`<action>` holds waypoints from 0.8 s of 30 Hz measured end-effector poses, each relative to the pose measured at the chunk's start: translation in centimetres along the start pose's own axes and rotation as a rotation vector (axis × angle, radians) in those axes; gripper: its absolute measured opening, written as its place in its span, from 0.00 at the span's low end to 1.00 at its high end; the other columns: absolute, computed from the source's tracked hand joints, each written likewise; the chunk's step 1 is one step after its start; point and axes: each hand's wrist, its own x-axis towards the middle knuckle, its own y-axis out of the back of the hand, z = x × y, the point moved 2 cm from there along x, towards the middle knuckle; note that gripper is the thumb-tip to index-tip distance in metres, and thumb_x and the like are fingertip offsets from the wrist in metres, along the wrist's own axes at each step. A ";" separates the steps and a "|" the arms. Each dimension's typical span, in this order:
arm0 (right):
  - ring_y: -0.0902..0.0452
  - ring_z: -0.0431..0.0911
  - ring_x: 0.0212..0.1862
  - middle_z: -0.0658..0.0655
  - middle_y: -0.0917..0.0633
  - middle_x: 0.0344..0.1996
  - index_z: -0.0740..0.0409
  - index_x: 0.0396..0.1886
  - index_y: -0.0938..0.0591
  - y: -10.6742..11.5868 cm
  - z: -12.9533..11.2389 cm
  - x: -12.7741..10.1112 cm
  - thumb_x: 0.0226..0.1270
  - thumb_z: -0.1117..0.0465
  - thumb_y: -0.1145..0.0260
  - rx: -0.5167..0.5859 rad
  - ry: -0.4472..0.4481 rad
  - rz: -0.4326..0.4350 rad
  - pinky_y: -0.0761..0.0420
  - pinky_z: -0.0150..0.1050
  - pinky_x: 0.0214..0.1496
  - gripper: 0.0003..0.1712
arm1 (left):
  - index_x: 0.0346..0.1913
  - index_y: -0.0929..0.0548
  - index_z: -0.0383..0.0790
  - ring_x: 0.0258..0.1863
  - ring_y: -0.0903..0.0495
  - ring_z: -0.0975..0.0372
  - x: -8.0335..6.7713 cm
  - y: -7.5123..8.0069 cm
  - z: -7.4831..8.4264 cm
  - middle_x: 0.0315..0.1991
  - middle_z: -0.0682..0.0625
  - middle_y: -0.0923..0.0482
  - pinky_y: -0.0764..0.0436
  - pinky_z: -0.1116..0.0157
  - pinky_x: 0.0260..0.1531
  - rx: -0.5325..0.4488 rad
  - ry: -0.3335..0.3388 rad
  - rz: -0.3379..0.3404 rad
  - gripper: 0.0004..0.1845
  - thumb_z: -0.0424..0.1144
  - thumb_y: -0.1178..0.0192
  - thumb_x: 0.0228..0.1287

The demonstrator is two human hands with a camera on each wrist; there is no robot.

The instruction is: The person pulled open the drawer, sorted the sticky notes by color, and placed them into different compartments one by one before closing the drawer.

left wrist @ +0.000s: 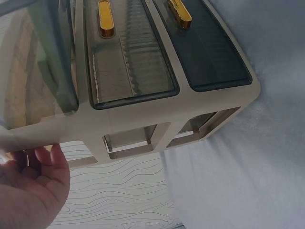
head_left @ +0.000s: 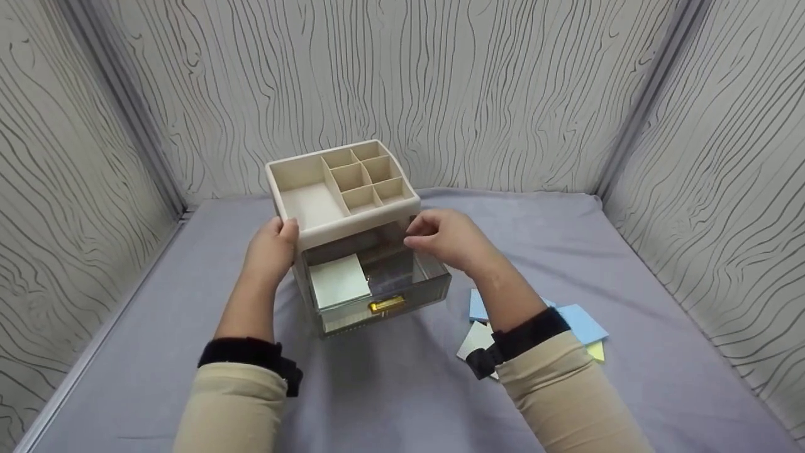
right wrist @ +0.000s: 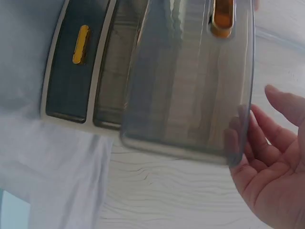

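A cream desk organizer (head_left: 358, 222) stands on the cloth, its top split into several compartments. Its clear top drawer (head_left: 422, 293), with a gold handle (head_left: 387, 304), is pulled out. Inside, on the left, lies a pale notepad (head_left: 339, 280). My left hand (head_left: 269, 250) grips the organizer's left side; in the left wrist view its fingers curl at the side frame. Over the drawer's right side is my right hand (head_left: 454, 242), fingers loosely bent. The right wrist view shows this hand (right wrist: 271, 162) beside the drawer's edge, thumb apart, nothing visibly held.
Right of the organizer, partly behind my right forearm, lie blue sticky notes (head_left: 582, 322), a whitish pad (head_left: 475, 340) and a yellow one (head_left: 596, 351). Two lower drawers with gold handles (right wrist: 81, 44) are closed. Wood-grain panels (head_left: 402, 94) surround the grey cloth (head_left: 390, 396).
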 end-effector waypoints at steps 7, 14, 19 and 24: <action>0.25 0.44 0.34 0.55 0.20 0.32 0.63 0.39 0.21 2.3 3.9 -0.4 0.61 0.59 0.37 0.188 -0.063 0.077 0.23 0.38 0.41 0.11 | 0.37 0.34 0.38 0.35 0.32 0.55 -0.1 0.1 0.0 0.33 0.44 0.33 0.30 0.63 0.37 -0.001 0.001 -0.014 0.16 0.47 0.66 0.70; 0.25 0.46 0.37 0.60 0.20 0.38 0.65 0.41 0.24 4.1 9.3 -1.2 0.64 0.58 0.40 0.183 -0.194 0.067 0.24 0.41 0.45 0.14 | 0.37 0.34 0.39 0.37 0.32 0.55 -0.1 0.1 0.0 0.33 0.45 0.34 0.30 0.62 0.39 0.017 0.002 -0.016 0.15 0.47 0.66 0.70; 0.25 0.50 0.42 0.61 0.21 0.41 0.63 0.42 0.25 4.4 12.6 -2.0 0.65 0.56 0.41 0.125 -0.294 0.047 0.25 0.45 0.49 0.14 | 0.36 0.34 0.39 0.35 0.32 0.54 0.0 0.1 0.1 0.33 0.44 0.33 0.31 0.63 0.36 0.018 0.000 -0.009 0.15 0.47 0.65 0.70; 0.27 0.57 0.48 0.63 0.23 0.44 0.64 0.43 0.26 4.4 15.6 -2.8 0.65 0.58 0.42 0.037 -0.394 0.010 0.27 0.50 0.51 0.14 | 0.37 0.34 0.38 0.36 0.32 0.55 0.0 0.1 0.0 0.34 0.44 0.33 0.31 0.63 0.36 0.021 0.003 -0.010 0.16 0.47 0.66 0.70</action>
